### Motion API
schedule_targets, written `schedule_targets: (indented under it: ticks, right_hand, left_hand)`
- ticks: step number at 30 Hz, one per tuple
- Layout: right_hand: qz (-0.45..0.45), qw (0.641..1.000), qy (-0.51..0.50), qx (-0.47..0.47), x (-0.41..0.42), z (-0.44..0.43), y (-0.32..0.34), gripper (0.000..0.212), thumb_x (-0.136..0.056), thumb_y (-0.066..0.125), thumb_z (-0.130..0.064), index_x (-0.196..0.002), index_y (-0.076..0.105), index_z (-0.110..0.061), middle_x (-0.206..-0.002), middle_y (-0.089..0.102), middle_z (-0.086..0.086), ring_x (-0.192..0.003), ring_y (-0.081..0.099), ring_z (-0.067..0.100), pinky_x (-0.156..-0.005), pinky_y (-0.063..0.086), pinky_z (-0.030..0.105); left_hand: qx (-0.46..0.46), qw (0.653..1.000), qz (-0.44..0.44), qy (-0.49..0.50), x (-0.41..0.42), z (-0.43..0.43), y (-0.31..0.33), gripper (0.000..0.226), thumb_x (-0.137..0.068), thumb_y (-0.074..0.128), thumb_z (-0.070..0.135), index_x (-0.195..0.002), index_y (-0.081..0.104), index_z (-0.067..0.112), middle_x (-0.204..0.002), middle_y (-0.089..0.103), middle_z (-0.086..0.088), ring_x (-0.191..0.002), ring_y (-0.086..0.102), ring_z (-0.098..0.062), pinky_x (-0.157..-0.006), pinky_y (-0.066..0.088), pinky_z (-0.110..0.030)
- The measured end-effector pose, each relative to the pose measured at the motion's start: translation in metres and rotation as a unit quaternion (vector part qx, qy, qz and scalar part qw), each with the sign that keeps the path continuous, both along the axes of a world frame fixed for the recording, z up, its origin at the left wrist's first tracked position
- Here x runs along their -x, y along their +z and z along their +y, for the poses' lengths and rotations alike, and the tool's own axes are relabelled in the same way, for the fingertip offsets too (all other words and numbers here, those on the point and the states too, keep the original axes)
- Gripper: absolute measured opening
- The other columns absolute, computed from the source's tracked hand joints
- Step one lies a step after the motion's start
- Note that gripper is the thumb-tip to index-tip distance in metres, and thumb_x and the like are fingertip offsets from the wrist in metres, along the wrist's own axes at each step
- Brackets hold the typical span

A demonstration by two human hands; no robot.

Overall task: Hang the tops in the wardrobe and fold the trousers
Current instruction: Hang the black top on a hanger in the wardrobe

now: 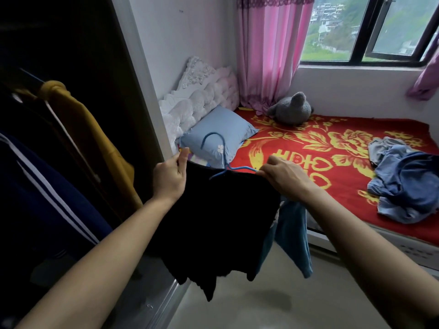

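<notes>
- The left hand (169, 179) is pinching one side of the soft black cloth top (218, 222).
- The right hand (285, 175) is gripping its other side, by the thin blue hanger (223, 150).

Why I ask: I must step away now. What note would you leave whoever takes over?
Left grip pinches one shoulder of the black top. Right grip holds the other shoulder, by the blue hanger set in its neck.
Done: a yellow garment and a navy striped garment hang in the wardrobe.
Left: hang the black top; fold the crumpled denim pile on the bed. A teal garment hangs off the bed edge, type unclear.
</notes>
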State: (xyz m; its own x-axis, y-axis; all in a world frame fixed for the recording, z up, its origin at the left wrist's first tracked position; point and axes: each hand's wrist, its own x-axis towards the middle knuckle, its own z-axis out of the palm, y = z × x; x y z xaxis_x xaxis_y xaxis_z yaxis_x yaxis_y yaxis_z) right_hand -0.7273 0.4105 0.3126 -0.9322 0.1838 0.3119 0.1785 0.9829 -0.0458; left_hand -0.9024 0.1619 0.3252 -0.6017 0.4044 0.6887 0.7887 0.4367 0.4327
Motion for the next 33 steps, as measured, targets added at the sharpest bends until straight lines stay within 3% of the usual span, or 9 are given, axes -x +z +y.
schedule_targets:
  ticks: [3,6,9,13,18,23,25,29,33]
  right_hand:
    - [-0.003,0.999,-0.021,0.040,-0.012,0.002,-0.010,0.044,-0.104,0.034,-0.047,-0.113,0.063,-0.016,-0.103,0.048,-0.001,-0.081,0.057,0.018,-0.071,0.051,0.035]
    - [0.006,0.999,-0.019,0.041,-0.013,-0.008,-0.015,0.043,-0.105,0.034,-0.042,-0.110,0.063,-0.011,-0.106,0.048,0.002,-0.078,0.059,0.023,-0.072,0.053,0.041]
    - [0.035,0.998,-0.021,0.055,-0.016,-0.006,-0.011,0.042,-0.105,0.035,-0.042,-0.106,0.063,-0.011,-0.103,0.050,0.002,-0.077,0.059,0.024,-0.071,0.052,0.040]
    - [0.043,0.996,-0.017,0.074,-0.017,0.002,-0.001,0.042,-0.104,0.035,-0.044,-0.106,0.063,-0.013,-0.099,0.048,-0.002,-0.076,0.060,0.022,-0.066,0.051,0.035]
    - [0.101,0.994,-0.018,0.034,-0.012,-0.004,0.006,0.041,-0.104,0.038,-0.039,-0.101,0.064,-0.008,-0.097,0.052,0.005,-0.068,0.055,0.023,-0.060,0.038,0.031]
    - [0.129,0.992,-0.009,0.007,0.003,-0.018,0.022,0.035,-0.104,0.044,-0.034,-0.099,0.065,-0.006,-0.097,0.055,0.009,-0.071,0.056,0.027,-0.060,0.035,0.031]
    - [0.135,0.991,0.004,0.015,0.010,-0.023,0.030,0.035,-0.104,0.045,-0.034,-0.099,0.065,-0.006,-0.098,0.054,0.009,-0.075,0.056,0.027,-0.063,0.040,0.034]
    - [0.136,0.991,0.010,-0.004,0.020,-0.028,0.044,0.038,-0.103,0.045,-0.041,-0.101,0.069,-0.011,-0.098,0.056,0.006,-0.087,0.055,0.025,-0.073,0.040,0.035]
    - [0.100,0.994,0.020,-0.031,0.028,-0.035,0.055,0.038,-0.102,0.042,-0.048,-0.104,0.066,-0.019,-0.100,0.065,0.001,-0.095,0.056,0.024,-0.081,0.040,0.038]
  left_hand:
    - [0.053,0.998,0.002,0.014,0.002,-0.002,-0.005,0.062,-0.099,0.028,0.052,-0.082,0.068,0.008,-0.064,0.065,-0.018,-0.063,0.062,-0.041,-0.052,0.033,-0.031]
    - [0.083,0.993,-0.087,0.001,0.004,0.007,-0.007,0.065,-0.097,0.024,0.059,-0.099,0.071,0.014,-0.078,0.070,-0.010,-0.077,0.066,-0.031,-0.059,0.038,-0.027]
    - [0.085,0.975,-0.207,-0.011,0.013,0.005,-0.001,0.061,-0.096,0.027,0.061,-0.063,0.053,0.016,-0.062,0.057,-0.004,-0.072,0.059,-0.033,-0.055,0.036,-0.032]
    - [0.073,0.972,-0.224,0.003,0.019,-0.005,-0.004,0.062,-0.099,0.035,0.055,-0.058,0.047,0.010,-0.059,0.054,-0.007,-0.074,0.060,-0.037,-0.062,0.039,-0.040]
    - [0.041,0.905,-0.398,-0.146,0.020,-0.011,0.009,0.080,-0.066,0.033,0.095,-0.093,0.064,0.027,-0.081,0.071,0.016,-0.076,0.065,0.005,-0.072,0.045,-0.023]
    - [0.078,0.881,-0.407,-0.230,0.037,-0.033,0.005,0.025,-0.085,0.067,0.051,-0.107,0.071,0.040,-0.103,0.073,0.010,-0.096,0.069,-0.006,-0.071,0.051,-0.015]
    - [0.069,0.884,-0.403,-0.226,0.040,-0.038,-0.001,0.022,-0.085,0.070,0.035,-0.107,0.072,0.036,-0.100,0.075,0.006,-0.095,0.070,-0.011,-0.072,0.052,-0.016]
    - [-0.036,0.870,-0.442,-0.218,0.035,-0.043,-0.008,0.016,-0.081,0.071,0.034,-0.094,0.077,0.030,-0.097,0.076,0.001,-0.093,0.072,-0.015,-0.070,0.053,-0.016]
    - [-0.114,0.868,-0.427,-0.228,0.035,-0.044,-0.009,0.023,-0.079,0.076,0.028,-0.101,0.077,0.018,-0.100,0.076,-0.004,-0.094,0.072,-0.020,-0.077,0.055,-0.022]
